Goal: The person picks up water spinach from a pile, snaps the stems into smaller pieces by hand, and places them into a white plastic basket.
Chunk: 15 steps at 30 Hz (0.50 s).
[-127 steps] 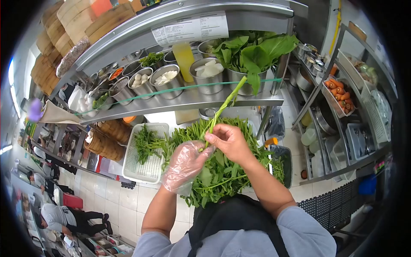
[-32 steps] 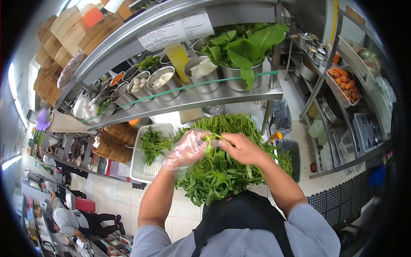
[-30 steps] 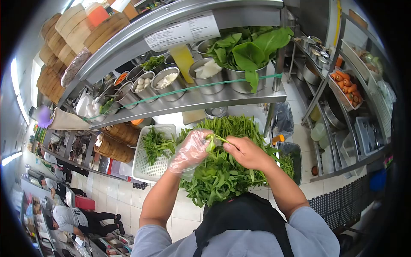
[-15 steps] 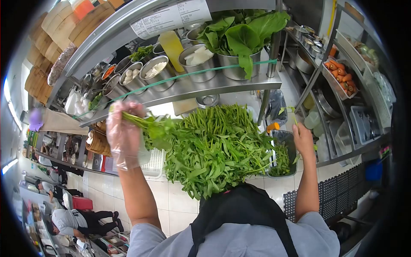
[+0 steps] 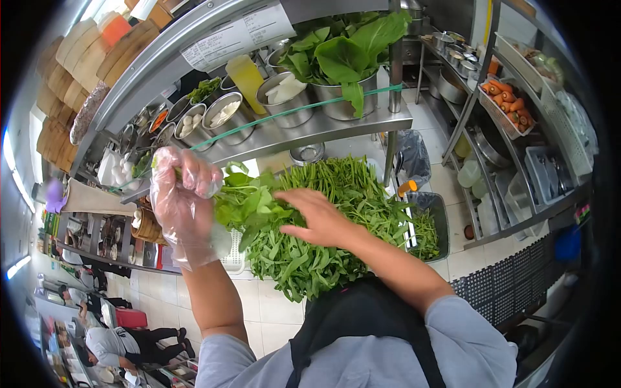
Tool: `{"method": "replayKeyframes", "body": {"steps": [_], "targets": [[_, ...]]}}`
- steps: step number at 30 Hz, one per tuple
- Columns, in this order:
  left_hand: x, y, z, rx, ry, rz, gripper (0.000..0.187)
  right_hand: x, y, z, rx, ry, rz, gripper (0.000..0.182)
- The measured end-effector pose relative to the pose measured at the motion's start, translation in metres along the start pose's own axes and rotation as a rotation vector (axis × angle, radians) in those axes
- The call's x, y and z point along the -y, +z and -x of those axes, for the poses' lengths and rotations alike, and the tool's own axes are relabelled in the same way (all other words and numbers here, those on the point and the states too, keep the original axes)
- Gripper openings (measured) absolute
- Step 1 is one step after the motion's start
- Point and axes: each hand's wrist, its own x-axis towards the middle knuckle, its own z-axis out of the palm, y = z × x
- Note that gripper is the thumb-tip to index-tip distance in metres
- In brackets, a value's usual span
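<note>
My left hand (image 5: 184, 194), in a clear plastic glove, is closed around the stems of a bunch of water spinach (image 5: 246, 202). The bunch's leaves point right, over a large heap of the same greens (image 5: 330, 255). My bare right hand (image 5: 318, 218) reaches across the heap with its fingers stretched out and the thumb apart. Its fingertips are at the leaves of the held bunch; whether they press on them cannot be made out. Beneath the heap a white perforated basket (image 5: 235, 249) shows at the left.
Steel pots, one with big leafy greens (image 5: 352, 55), line a shelf (image 5: 310, 137) just ahead. A dark bin (image 5: 441, 226) with green scraps stands at the right. Carrots (image 5: 508, 100) lie in a basket on the right rack. Other people (image 5: 123, 343) stand at the far left.
My right hand has swung left from above the bin at the right to the held bunch; the scraps near it are gone from view. My left hand still grips the bunch.
</note>
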Motion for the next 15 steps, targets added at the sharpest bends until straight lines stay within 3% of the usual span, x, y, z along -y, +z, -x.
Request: {"method": "replayKeyframes", "body": {"steps": [2, 4, 7, 8, 11, 13, 14, 15], "targets": [[-0.013, -0.002, 0.002, 0.018, 0.067, 0.006, 0.012, -0.027, 0.026, -0.003, 0.069, -0.02, 0.002, 0.05], [-0.036, -0.008, 0.004, -0.04, 0.231, -0.067, 0.013, -0.047, 0.037, -0.005, 0.246, 0.096, 0.046, 0.035], [-0.073, -0.013, 0.017, -0.23, 0.481, -0.168, 0.018, -0.059, 0.034, 0.005, 0.117, 0.129, 0.035, 0.028], [-0.08, -0.018, 0.022, -0.241, 0.482, -0.173, 0.018, -0.06, 0.035, 0.006, -0.026, 0.087, -0.018, 0.023], [-0.087, -0.026, 0.032, -0.225, 0.51, -0.257, 0.016, -0.052, 0.025, -0.007, 0.005, 0.174, -0.248, 0.02], [-0.073, -0.024, 0.039, -0.134, 0.303, -0.511, 0.012, -0.025, 0.004, -0.021, 0.046, 0.133, -0.333, 0.021], [-0.055, -0.022, 0.046, -0.279, 0.255, -0.747, 0.011, -0.019, 0.0, -0.024, 0.047, 0.176, -0.415, 0.02], [-0.039, -0.011, 0.05, -0.292, 0.252, -1.093, 0.013, -0.013, -0.004, -0.027, 0.047, 0.219, -0.498, 0.02]]}}
